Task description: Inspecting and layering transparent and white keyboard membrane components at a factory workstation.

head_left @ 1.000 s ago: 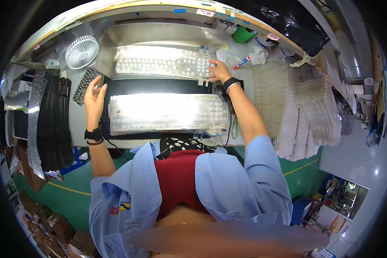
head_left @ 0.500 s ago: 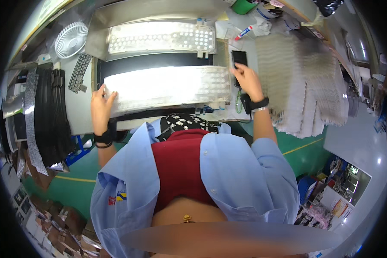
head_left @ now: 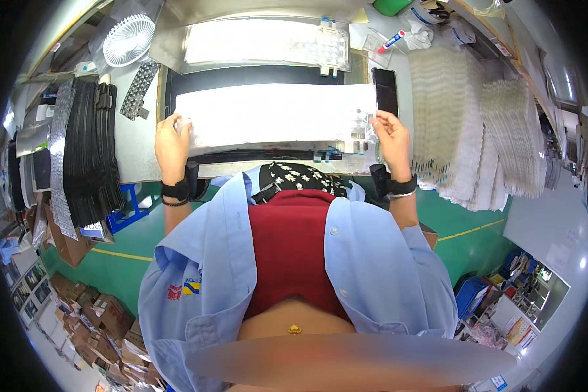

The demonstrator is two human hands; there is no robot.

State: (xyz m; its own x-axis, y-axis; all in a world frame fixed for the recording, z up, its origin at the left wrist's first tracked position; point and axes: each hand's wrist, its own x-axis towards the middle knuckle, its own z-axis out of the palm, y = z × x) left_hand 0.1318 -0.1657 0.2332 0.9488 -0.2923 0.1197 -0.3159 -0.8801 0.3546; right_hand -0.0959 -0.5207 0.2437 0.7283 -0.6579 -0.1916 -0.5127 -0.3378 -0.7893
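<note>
A long, see-through keyboard membrane sheet (head_left: 274,114) glows white over a lit panel in front of me. My left hand (head_left: 172,149) pinches its left end between thumb and fingers. At the opposite end, my right hand (head_left: 393,140) is closed on the right edge, thumb toward the sheet. Glare washes out most of the surface; printed key marks show only near its right end. Behind it lies a second keyboard membrane sheet (head_left: 261,44), with small blue-tipped tails on its right part. Dark panel (head_left: 255,77) shows between the two sheets.
Right of the sheet lie a black phone (head_left: 385,91) and a red-white-blue marker (head_left: 391,42). Large stacks of membrane sheets (head_left: 441,111) cover the right side. At left are a white fan (head_left: 129,40), a patterned strip (head_left: 139,90) and a row of black strips (head_left: 88,153).
My right hand has come down from beside the phone and closed on the sheet's right edge. My left hand still grips the left end. The whole view has shifted slightly.
</note>
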